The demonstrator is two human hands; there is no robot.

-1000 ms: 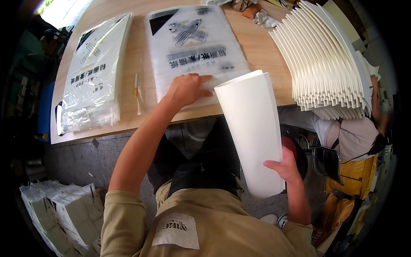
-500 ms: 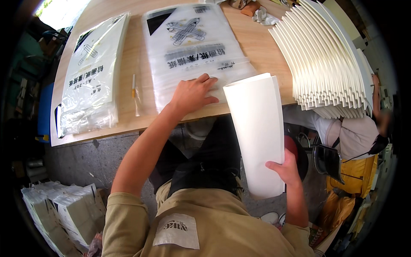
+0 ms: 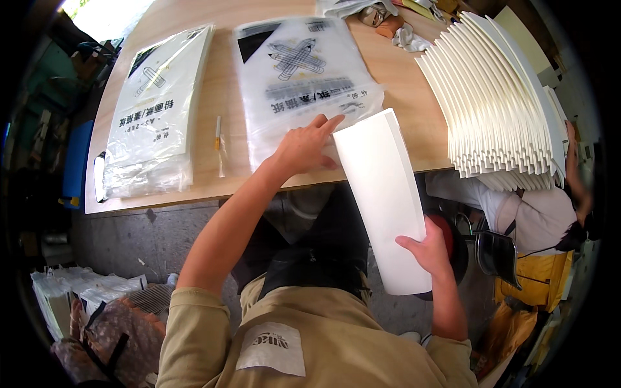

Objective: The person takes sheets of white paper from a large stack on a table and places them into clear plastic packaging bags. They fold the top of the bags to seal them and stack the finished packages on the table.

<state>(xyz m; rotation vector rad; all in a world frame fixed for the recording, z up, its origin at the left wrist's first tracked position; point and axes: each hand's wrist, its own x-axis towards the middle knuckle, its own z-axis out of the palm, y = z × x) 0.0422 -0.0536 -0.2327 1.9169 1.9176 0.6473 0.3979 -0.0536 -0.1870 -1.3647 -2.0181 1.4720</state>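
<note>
My right hand (image 3: 428,249) grips a bent sheaf of white drawing paper (image 3: 381,200) by its lower right side, thumb on top and the other fingers hidden behind. The sheaf slants up, its far end over the table edge. My left hand (image 3: 307,147) rests on a pile of clear printed plastic bags (image 3: 294,90), thumb apart from the fingers, with the fingertips by the loose mouth of the top bag. The paper's upper left corner is close to those fingertips; whether they touch is unclear.
Filled bags of paper (image 3: 152,110) lie on the table (image 3: 226,77) at left, beside a cigarette (image 3: 218,132). A fanned stack of folded white paper (image 3: 498,103) stands at right. Beyond it a person (image 3: 537,220) is near a black chair (image 3: 497,252). White packs (image 3: 55,304) stand lower left.
The paper's far end has swung slightly left, toward my left hand. My left fingers have moved right and stretched out at the bag mouth. The view has shifted a little.
</note>
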